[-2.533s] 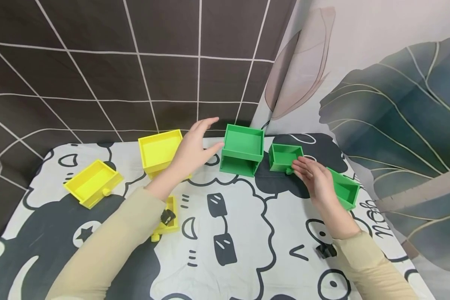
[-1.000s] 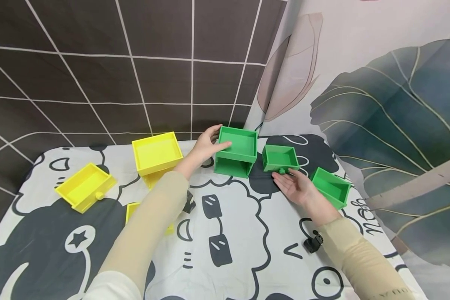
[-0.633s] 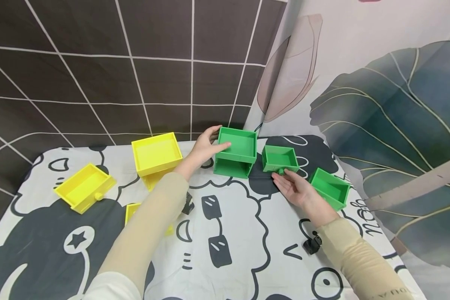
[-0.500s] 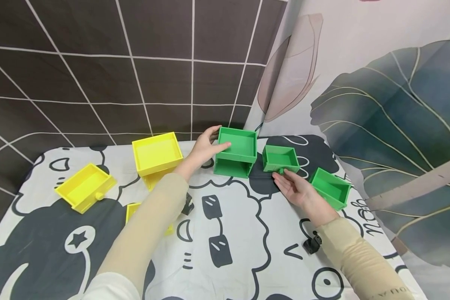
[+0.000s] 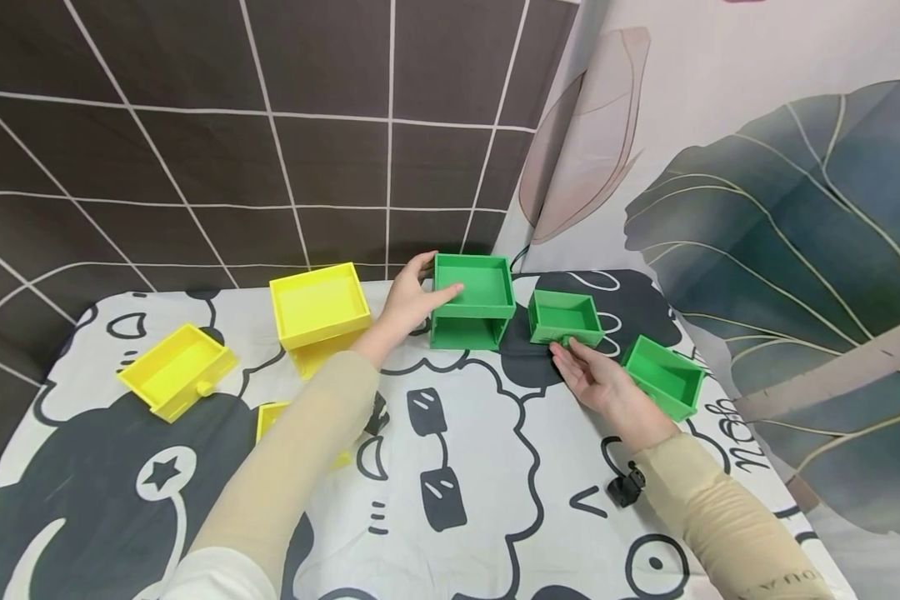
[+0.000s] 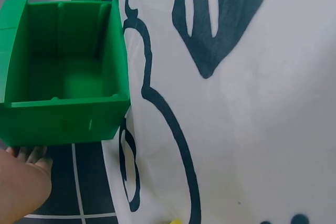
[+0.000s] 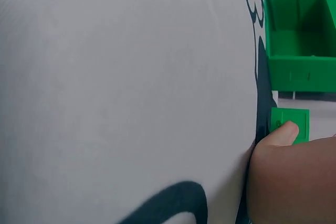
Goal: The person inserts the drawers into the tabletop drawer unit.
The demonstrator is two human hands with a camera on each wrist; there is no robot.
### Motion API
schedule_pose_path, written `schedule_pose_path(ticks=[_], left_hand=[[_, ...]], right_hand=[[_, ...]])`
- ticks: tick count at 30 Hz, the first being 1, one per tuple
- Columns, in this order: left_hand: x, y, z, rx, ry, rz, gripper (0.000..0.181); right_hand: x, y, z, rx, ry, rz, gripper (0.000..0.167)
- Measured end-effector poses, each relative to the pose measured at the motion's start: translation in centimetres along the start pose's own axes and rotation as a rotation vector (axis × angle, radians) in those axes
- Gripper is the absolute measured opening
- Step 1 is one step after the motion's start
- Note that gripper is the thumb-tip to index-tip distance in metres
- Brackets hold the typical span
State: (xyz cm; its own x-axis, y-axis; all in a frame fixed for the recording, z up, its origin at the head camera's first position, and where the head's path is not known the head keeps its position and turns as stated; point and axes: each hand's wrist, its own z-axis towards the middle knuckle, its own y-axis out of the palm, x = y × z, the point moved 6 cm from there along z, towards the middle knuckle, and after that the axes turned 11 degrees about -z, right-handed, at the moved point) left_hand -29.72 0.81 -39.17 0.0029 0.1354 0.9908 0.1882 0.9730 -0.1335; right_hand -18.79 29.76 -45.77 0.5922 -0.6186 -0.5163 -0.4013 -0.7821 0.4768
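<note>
My left hand (image 5: 405, 307) grips the left side of a green two-level cabinet (image 5: 474, 279), thumb on its upper front and fingers toward the back. In the left wrist view the fingers of this hand (image 6: 25, 184) lie against the side of the cabinet (image 6: 63, 121), whose lower opening is bare inside. To the cabinet's right, a small green drawer (image 5: 566, 313) sits apart from it, and my right hand (image 5: 600, 383) pinches its front knob. The right wrist view shows the thumb of this hand (image 7: 294, 177) on the front of the drawer (image 7: 301, 115).
A second green drawer (image 5: 663, 375) lies just right of my right hand. On the left are a yellow cabinet (image 5: 321, 307), a yellow drawer (image 5: 178, 371) and another yellow drawer (image 5: 270, 415), partly under my left sleeve. Behind the patterned cloth (image 5: 487, 517) hangs a dark gridded curtain (image 5: 330, 158).
My left hand has moved right and taken hold of the green cabinet, which has turned slightly. My right hand has shifted to the small drawer's knob and pinches it.
</note>
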Motion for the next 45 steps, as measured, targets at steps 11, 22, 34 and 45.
schedule_pose_path(ticks=[11, 22, 34, 45], left_hand=[[-0.1, 0.0, -0.8, 0.064, 0.018, -0.015, 0.080], [-0.4, -0.2, -0.9, 0.015, 0.059, -0.065, 0.076], [-0.2, 0.1, -0.8, 0.000, 0.046, -0.212, 0.075], [-0.8, 0.3, -0.6, 0.015, 0.038, -0.291, 0.074]], right_hand=[[0.4, 1.3, -0.9, -0.028, -0.010, -0.055, 0.027], [1.3, 1.8, -3.1, -0.088, -0.012, -0.096, 0.028], [3.1, 0.9, -5.3, -0.139, -0.016, -0.187, 0.031], [5.4, 2.2, -6.3, -0.253, -0.023, -0.251, 0.030]])
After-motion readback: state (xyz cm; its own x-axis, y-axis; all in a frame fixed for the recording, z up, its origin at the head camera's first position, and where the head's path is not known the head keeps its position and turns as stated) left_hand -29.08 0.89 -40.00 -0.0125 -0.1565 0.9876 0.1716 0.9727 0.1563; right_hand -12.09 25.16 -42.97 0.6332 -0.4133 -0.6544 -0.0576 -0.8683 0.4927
